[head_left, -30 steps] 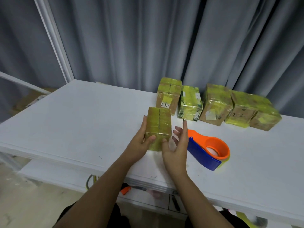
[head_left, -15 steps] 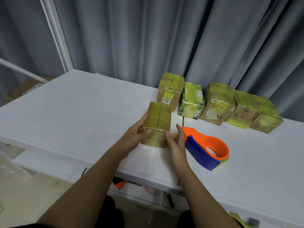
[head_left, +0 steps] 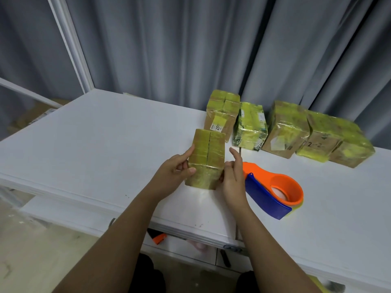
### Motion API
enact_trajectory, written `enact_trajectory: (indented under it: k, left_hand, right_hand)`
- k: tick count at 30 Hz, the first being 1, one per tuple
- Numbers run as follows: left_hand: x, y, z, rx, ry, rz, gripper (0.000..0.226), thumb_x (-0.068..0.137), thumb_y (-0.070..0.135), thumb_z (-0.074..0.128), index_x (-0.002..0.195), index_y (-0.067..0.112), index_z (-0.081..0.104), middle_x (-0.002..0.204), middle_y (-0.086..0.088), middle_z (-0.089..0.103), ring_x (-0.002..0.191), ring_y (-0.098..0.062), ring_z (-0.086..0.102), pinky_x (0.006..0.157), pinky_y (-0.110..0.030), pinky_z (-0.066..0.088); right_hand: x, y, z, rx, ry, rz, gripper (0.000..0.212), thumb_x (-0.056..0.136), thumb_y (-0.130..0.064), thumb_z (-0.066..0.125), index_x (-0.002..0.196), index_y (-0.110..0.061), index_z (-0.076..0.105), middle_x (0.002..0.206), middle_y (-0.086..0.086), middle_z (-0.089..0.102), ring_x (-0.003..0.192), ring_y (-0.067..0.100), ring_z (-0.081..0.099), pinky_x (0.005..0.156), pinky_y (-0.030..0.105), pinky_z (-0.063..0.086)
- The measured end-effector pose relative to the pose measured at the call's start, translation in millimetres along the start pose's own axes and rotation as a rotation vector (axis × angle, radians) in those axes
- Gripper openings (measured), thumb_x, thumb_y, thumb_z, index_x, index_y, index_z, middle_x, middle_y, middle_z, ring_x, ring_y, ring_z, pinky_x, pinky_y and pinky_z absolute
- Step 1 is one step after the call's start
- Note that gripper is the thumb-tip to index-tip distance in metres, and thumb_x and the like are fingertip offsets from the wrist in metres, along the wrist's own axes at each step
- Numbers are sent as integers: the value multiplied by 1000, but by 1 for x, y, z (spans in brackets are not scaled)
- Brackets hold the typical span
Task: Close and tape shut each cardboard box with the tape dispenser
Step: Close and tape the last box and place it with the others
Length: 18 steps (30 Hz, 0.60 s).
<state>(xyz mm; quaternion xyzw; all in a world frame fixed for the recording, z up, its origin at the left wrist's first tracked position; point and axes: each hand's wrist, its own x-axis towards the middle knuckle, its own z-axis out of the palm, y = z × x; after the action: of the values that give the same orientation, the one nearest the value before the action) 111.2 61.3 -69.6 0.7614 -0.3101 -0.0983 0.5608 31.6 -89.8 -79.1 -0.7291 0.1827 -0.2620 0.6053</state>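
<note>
Since a second ago the small taped box (head_left: 206, 159) has tipped back a little and lifted at its far end, and the right hand (head_left: 233, 178) has slid from flat against its side to its near right corner, forefinger now sticking up free. The left hand (head_left: 172, 175) grips the box on its left side, thumb curled onto the near top edge, fingers wrapped behind. On the right hand the lower fingers press the box's right corner; whether they curl round it I cannot tell. The box's top flaps meet along a dark centre seam, glossy yellow tape over them, and its near bottom edge rests on the white table (head_left: 105, 144).

Just right of the box, almost touching the right hand, lies the orange and blue tape dispenser (head_left: 273, 191), flat on the table. Beyond the box stands a row of taped boxes (head_left: 285, 130), shoulder to shoulder along the table's far edge against the grey curtain (head_left: 190, 49); the nearest of them sits just behind the held box.

Left of the box the tabletop runs bare out to its corner. In front of the box, the table's near edge passes under both forearms
</note>
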Motion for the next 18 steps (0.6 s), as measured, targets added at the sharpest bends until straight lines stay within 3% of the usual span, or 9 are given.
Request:
enact_trajectory:
  k: [4,7,13,18]
  left_hand:
    - [1,-1,0,-56,-3,-48,65,91,9,60,141,38,29,73,7,37,63,1,38,72,-7,36]
    - [1,0,1,-88,17,-118,76,92,14,60,148,34,13,76,4,42,61,5,44,71,-6,38]
    - [0,3,2,-55,54,-148,77,92,14,60,152,24,13,79,2,46,64,4,48,67,-4,39]
    - [-2,7,6,181,121,-96,72,93,7,55,151,19,14,80,5,44,74,-3,44,70,-2,36]
  right_hand:
    - [-3,11,6,-68,12,0,36,105,-19,29,134,-35,40,96,-9,57,89,-3,54,79,22,42]
    - [-9,14,5,-179,-55,-14,46,102,-8,30,143,-31,32,84,-10,56,77,-6,56,69,15,44]
    - [-14,9,0,-346,-93,-14,69,99,-6,35,153,-30,-2,68,-2,44,58,10,48,57,29,38]
    - [-4,-3,-1,-288,108,-189,63,97,-5,41,151,-25,16,85,2,50,76,16,51,63,25,41]
